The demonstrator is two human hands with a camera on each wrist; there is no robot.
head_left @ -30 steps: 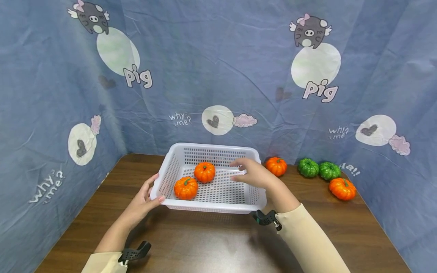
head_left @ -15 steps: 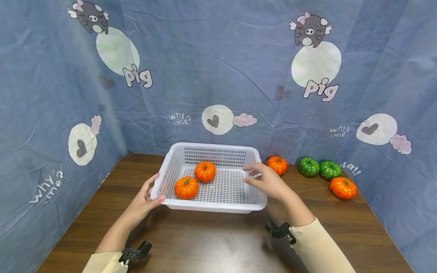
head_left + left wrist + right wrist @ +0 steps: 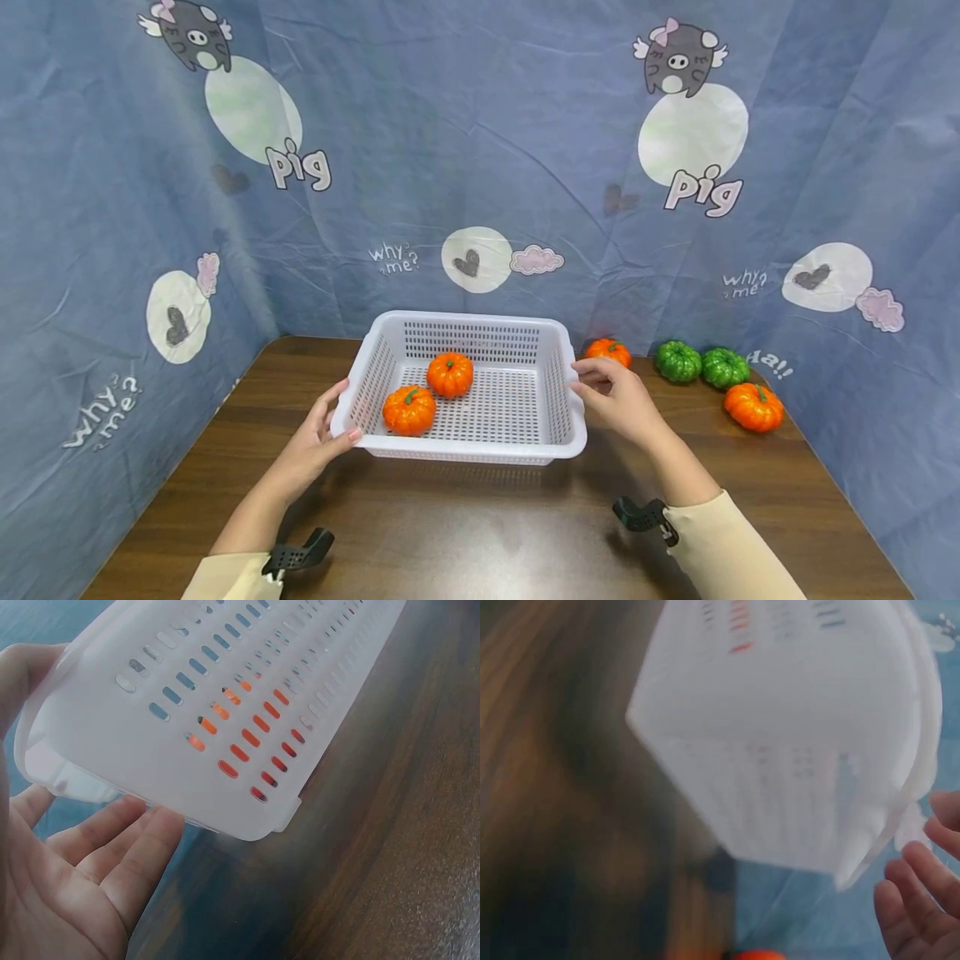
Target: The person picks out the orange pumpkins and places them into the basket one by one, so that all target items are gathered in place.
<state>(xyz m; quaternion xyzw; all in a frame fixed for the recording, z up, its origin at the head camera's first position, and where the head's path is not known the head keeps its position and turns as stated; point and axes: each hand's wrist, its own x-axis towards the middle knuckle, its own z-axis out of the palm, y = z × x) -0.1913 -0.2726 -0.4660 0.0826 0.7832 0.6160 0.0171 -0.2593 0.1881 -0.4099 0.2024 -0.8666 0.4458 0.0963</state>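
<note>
A white plastic basket (image 3: 480, 450) with slotted walls sits on the table, two small orange pumpkins inside: one pumpkin (image 3: 450, 375) farther back, the other pumpkin (image 3: 409, 410) nearer the front left. My left hand (image 3: 311, 446) grips the basket's left end, thumb over the front corner of the rim; in the left wrist view its fingers (image 3: 142, 855) lie against the outer side. At the right end, my right hand (image 3: 618, 400) has its fingertips by the rim, fingers loosely bent and holding nothing. Whether they touch the rim, I cannot tell.
Behind my right hand lies an orange pumpkin (image 3: 608, 351). Farther right are a green pumpkin (image 3: 678, 362), a second green pumpkin (image 3: 725, 368) and another orange pumpkin (image 3: 753, 407). A blue printed cloth (image 3: 480, 167) hangs around the wooden table (image 3: 465, 525).
My right hand has moved right, from above the basket's inside to the outer side of its right rim. The left hand keeps its grip, and the pumpkins stay where they were.
</note>
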